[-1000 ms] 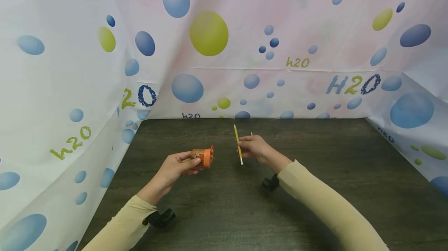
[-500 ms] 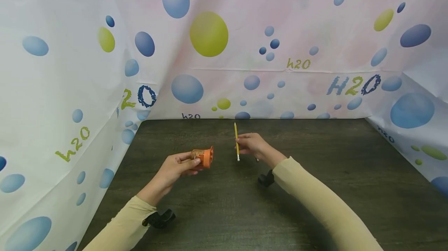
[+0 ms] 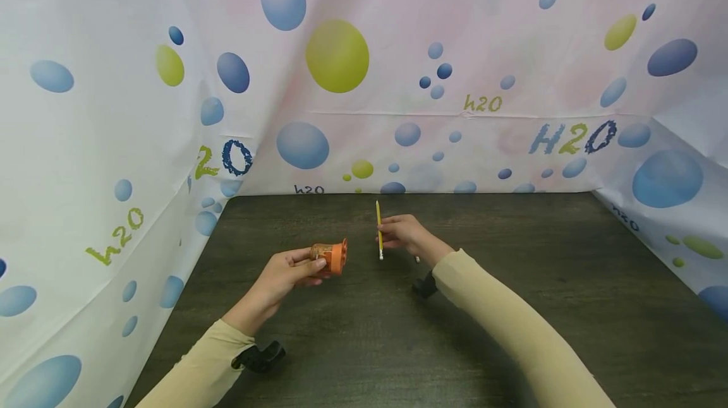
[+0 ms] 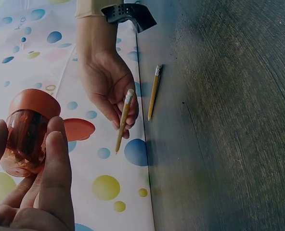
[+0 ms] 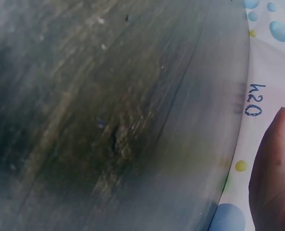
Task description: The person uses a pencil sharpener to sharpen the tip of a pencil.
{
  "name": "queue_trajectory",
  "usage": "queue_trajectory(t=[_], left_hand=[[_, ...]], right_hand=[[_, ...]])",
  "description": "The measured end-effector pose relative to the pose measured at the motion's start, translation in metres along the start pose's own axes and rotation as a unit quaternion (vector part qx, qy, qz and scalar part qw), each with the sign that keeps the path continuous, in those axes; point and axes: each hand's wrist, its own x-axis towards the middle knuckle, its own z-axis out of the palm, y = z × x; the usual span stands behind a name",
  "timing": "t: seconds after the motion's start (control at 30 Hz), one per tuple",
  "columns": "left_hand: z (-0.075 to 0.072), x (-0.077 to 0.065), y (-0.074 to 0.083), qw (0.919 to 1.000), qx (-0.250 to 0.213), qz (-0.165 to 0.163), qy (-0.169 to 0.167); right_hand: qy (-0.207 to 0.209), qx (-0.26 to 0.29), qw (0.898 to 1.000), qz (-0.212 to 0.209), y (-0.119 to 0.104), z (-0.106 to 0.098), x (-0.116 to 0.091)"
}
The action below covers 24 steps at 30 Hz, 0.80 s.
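Note:
A yellow pencil point(image 3: 380, 246) is pinched upright-looking between the fingertips of my right hand point(image 3: 411, 234), its point toward the backdrop and its white eraser end toward me. My left hand point(image 3: 281, 278) grips a round orange pencil sharpener point(image 3: 335, 258) above the table, tipped on its side in the head view. Through its clear cup point(image 4: 24, 139) shavings show, and an orange lid flap point(image 4: 79, 129) stands out from it. A gap separates pencil and sharpener. A second pencil point(image 4: 154, 94) lies on the table, mostly hidden behind my right hand in the head view.
The dark wooden table point(image 3: 364, 345) ends at a white backdrop point(image 3: 512, 35) printed with blue and green dots, which also rises along the left and right sides. Black straps with a mount point(image 3: 258, 356) sit at both wrists.
My right hand has shifted slightly left with the pencil, which now stands straighter. Its arm has swung left too, and the lying pencil's tip is now covered. My left hand holds still with the sharpener.

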Motion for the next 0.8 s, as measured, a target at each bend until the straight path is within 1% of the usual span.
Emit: queue_trajectory(t=[0.23, 0.57, 0.8], left_hand=[[0.000, -0.001, -0.002, 1.0000, -0.002, 0.000, -0.001], [0.000, -0.001, -0.003, 0.9999, -0.010, 0.005, -0.007], [-0.001, -0.002, -0.003, 1.0000, -0.002, -0.001, -0.004]], right_hand=[[0.007, 0.008, 1.000, 0.009, 0.002, 0.003, 0.011], [0.020, 0.002, 1.000, 0.024, 0.001, 0.013, 0.020], [0.025, -0.002, 0.999, 0.038, 0.005, 0.017, 0.024]])
